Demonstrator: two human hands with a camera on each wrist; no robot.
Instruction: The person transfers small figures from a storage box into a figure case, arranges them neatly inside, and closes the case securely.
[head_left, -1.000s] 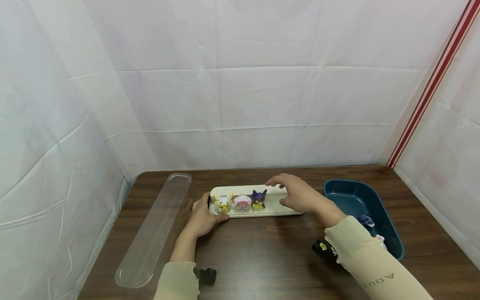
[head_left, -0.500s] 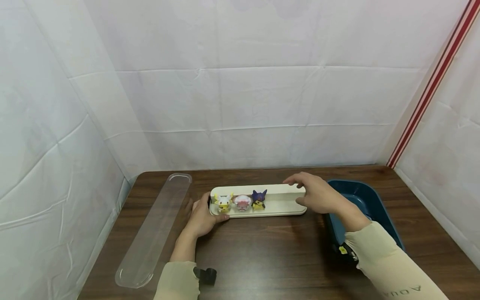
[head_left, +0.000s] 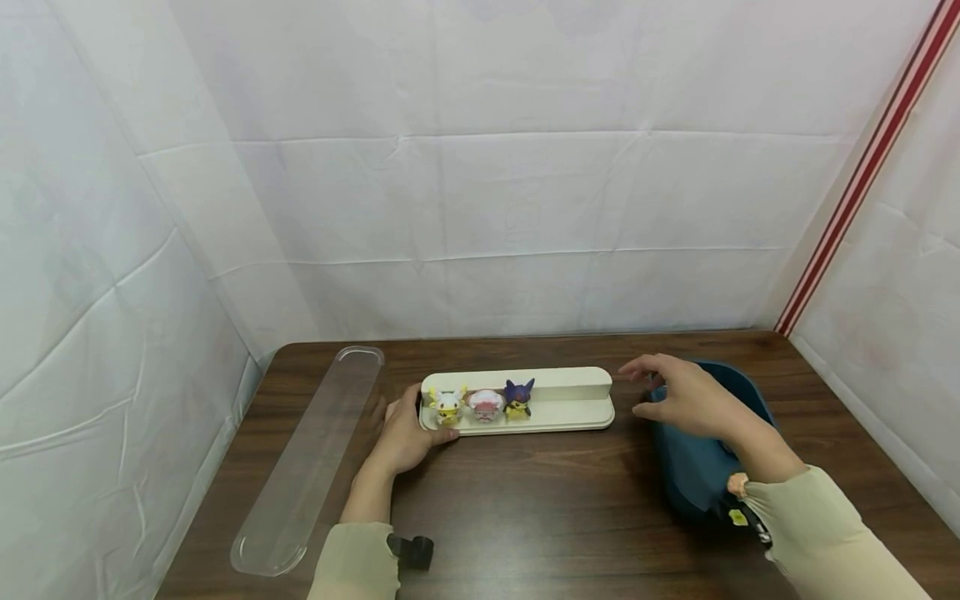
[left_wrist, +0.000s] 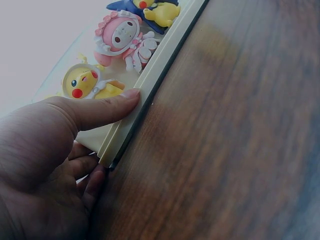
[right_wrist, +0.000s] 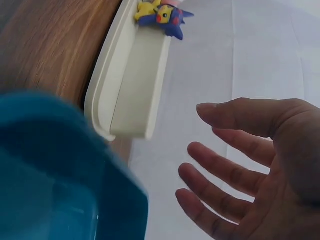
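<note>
Now your left hand (head_left: 402, 437) grips the left end of the cream tray (head_left: 570, 392), just left of the frame's middle in the head view. In the left wrist view your thumb (left_wrist: 107, 107) lies flat along the tray's front rim and your fingers curl under its corner. The tray is long, narrow and shallow, with rounded ends and a raised back wall. It lies flat on the brown table (head_left: 540, 508), its long side running left to right.

Three small figures stand in a row in its left part: a yellow one (head_left: 447, 406) nearest your thumb, a pink one (head_left: 485, 405) next, then a dark blue one (head_left: 517, 397). They stand close together; the right part of the tray is bare.

Your right hand (head_left: 686, 398) hovers right of the tray's right end, fingers spread and relaxed, holding nothing. It is over the left rim of the teal bin (head_left: 693, 475), which sits at the frame's lower right, close beside the tray's end.

A clear lid (head_left: 311, 458) lies slantwise at the lower left, apart from the tray. Bare wood runs in front of the tray toward the bottom of the frame, and a strip lies behind it up to the white sheet wall.
</note>
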